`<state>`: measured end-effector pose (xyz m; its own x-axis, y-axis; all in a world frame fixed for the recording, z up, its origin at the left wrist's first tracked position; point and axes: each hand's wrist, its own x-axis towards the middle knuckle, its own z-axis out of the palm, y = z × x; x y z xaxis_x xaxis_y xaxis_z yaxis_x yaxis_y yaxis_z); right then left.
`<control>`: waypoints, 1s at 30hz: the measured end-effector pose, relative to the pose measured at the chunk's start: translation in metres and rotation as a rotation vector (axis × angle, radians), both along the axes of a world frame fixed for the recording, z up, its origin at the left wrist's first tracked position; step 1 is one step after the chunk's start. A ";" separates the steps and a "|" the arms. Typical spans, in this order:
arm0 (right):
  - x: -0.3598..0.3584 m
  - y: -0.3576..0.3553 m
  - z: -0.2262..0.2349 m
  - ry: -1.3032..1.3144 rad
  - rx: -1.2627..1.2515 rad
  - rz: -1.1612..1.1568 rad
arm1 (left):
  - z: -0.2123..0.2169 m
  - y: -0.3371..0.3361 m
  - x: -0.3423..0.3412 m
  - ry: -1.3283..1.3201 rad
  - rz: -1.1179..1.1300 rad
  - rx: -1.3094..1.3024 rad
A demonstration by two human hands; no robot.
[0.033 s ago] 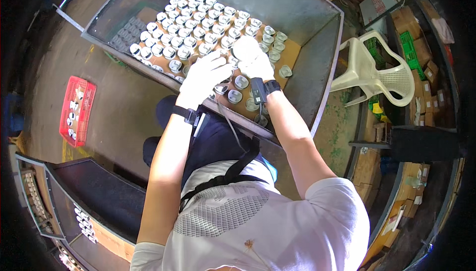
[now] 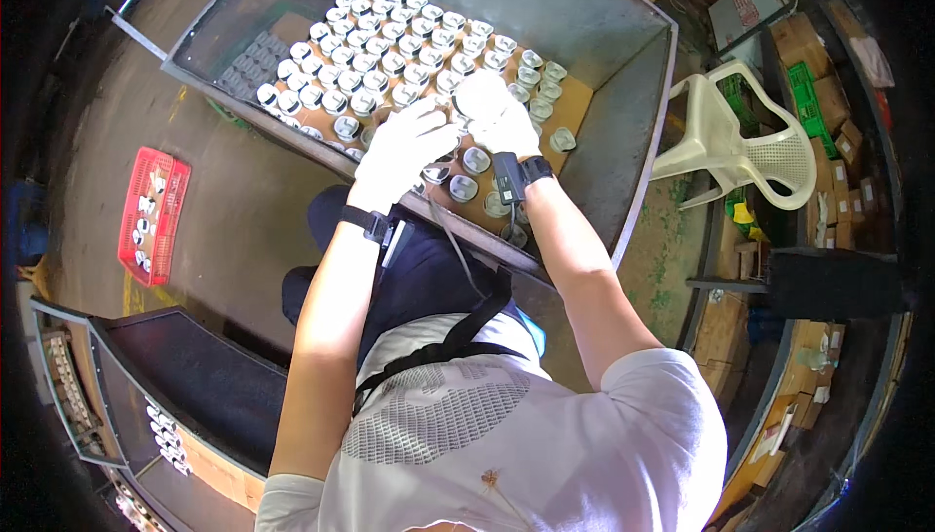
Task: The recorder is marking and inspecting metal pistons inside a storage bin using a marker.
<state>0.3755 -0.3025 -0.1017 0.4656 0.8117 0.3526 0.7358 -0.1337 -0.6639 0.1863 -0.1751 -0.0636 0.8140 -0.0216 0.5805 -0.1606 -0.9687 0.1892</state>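
Rows of short round metal pistons (image 2: 392,64), silver with dark sides, stand on brown cardboard (image 2: 575,103) inside a grey metal bin. My left hand (image 2: 401,150), in a white glove, reaches over the near rows with its fingers stretched out, just above or touching the pistons there. My right hand (image 2: 499,121), gloved too, is curled at the right part of the rows. Glare washes out its fingers and a rounded bright shape at their tips, so what it grips is hidden. Near my wrists stand a few loosely spaced pistons (image 2: 464,188).
The bin's metal rim (image 2: 643,167) runs around the work and passes under my forearms. A red crate (image 2: 175,225) with several pistons sits on the floor at left. To the right are a white plastic chair (image 2: 745,142) and shelves with cardboard boxes (image 2: 719,391). Another dark bin (image 2: 195,376) stands lower left.
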 end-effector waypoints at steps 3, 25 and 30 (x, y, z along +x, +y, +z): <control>0.008 0.008 -0.019 0.289 0.067 0.085 | -0.002 0.000 0.000 0.050 0.022 -0.084; -0.008 0.006 -0.009 0.149 -0.041 -0.015 | 0.044 -0.026 0.000 0.235 0.029 -1.126; -0.005 0.003 -0.010 0.003 -0.001 0.031 | 0.010 -0.008 -0.002 0.122 0.007 -0.375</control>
<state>0.3700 -0.2992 -0.1112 0.4416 0.8260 0.3503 0.7377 -0.1120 -0.6658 0.1842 -0.1835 -0.0535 0.8771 0.1797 0.4455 -0.1083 -0.8295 0.5478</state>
